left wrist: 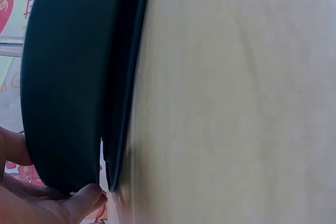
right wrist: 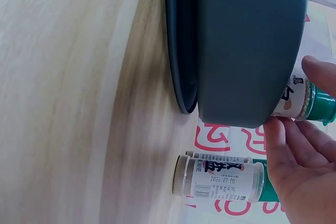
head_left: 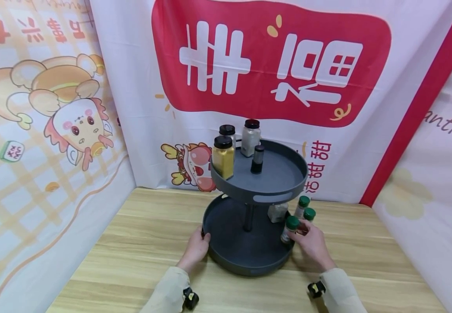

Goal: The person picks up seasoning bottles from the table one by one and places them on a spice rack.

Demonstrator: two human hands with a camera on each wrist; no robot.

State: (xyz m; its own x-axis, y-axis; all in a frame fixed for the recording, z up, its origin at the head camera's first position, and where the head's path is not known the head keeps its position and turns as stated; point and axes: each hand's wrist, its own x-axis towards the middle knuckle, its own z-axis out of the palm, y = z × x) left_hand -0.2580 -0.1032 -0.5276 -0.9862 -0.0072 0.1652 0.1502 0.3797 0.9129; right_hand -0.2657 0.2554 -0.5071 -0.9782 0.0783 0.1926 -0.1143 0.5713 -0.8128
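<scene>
Two jars (right wrist: 220, 178) outside the tray (right wrist: 247, 45)

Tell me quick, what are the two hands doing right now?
Left hand: grips the rim of the grey rack's lower tray.
Right hand: fingers curled round a green-capped spice bottle standing in that tray.

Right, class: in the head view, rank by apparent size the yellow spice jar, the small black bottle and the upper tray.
1. upper tray
2. yellow spice jar
3. small black bottle
All three sit at similar distance, so the order looks reliable.
</scene>
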